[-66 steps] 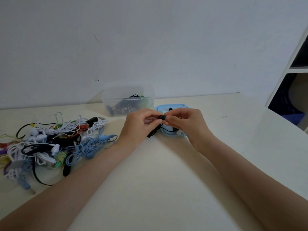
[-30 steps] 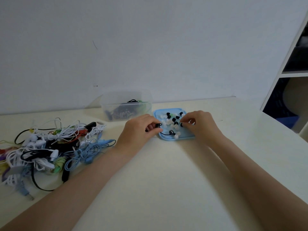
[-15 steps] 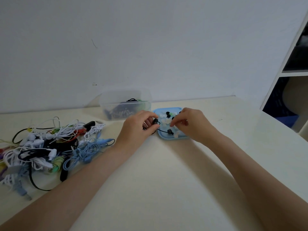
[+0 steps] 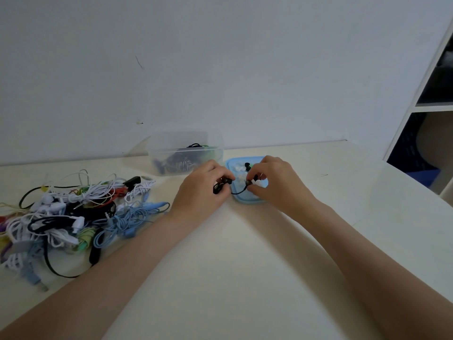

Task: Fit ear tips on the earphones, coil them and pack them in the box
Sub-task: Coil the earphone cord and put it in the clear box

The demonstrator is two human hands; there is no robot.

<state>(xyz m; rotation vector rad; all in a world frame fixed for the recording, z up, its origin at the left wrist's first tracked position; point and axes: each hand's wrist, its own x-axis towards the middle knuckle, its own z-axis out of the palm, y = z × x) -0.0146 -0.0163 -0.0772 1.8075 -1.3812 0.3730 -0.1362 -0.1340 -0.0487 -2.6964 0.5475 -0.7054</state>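
My left hand (image 4: 201, 190) grips a pair of black earphones (image 4: 221, 186), one bud held at its fingertips and cable bunched under the palm. A short loop of black cable runs to the other bud (image 4: 248, 183), which my right hand (image 4: 274, 185) pinches over the blue lid (image 4: 242, 201). The lid holds several loose black and white ear tips (image 4: 246, 165). The clear plastic box (image 4: 186, 153) stands behind my left hand with coiled earphones inside.
A tangled pile of white, blue, black and coloured earphones (image 4: 73, 212) covers the table's left side. A white shelf unit (image 4: 431, 106) stands at the right, beyond the table edge. The wall runs close behind the box.
Both hands had been together fitting a tip, then dropped to the blue lid. My right hand reached among the tips and now pinches the second bud. The camera tilted slightly.
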